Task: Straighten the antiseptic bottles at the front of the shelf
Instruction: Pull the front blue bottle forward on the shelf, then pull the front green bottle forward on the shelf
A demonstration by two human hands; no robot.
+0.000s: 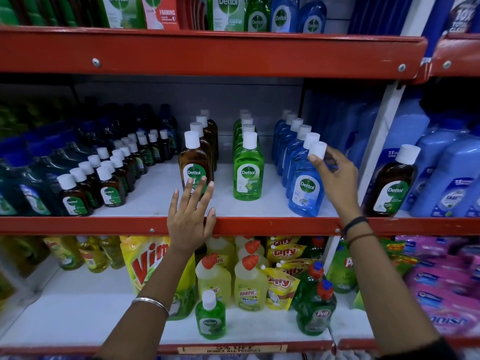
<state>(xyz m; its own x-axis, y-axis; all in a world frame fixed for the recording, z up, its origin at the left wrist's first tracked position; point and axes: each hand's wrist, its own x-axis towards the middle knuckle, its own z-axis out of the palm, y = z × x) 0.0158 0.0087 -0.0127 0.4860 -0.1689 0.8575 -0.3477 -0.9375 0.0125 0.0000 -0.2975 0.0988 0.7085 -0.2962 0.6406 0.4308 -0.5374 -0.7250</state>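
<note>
Three rows of Dettol antiseptic bottles stand on the middle shelf (145, 224). The front brown bottle (193, 162) is in the left row, the front green bottle (248, 175) in the middle row, and the front blue bottle (306, 188) in the right row, close to the shelf's edge. My left hand (191, 216) is spread flat, its fingertips against the lower label of the brown bottle. My right hand (335, 175) grips the blue bottle at its neck, just under the white cap (317, 149).
Small brown Dettol bottles (104, 175) fill the shelf to the left. A lone brown bottle (392, 183) stands right of the white upright (381, 136), among pale blue jugs. Harpic, Vim and Pril products crowd the shelf below; more Dettol packs sit above.
</note>
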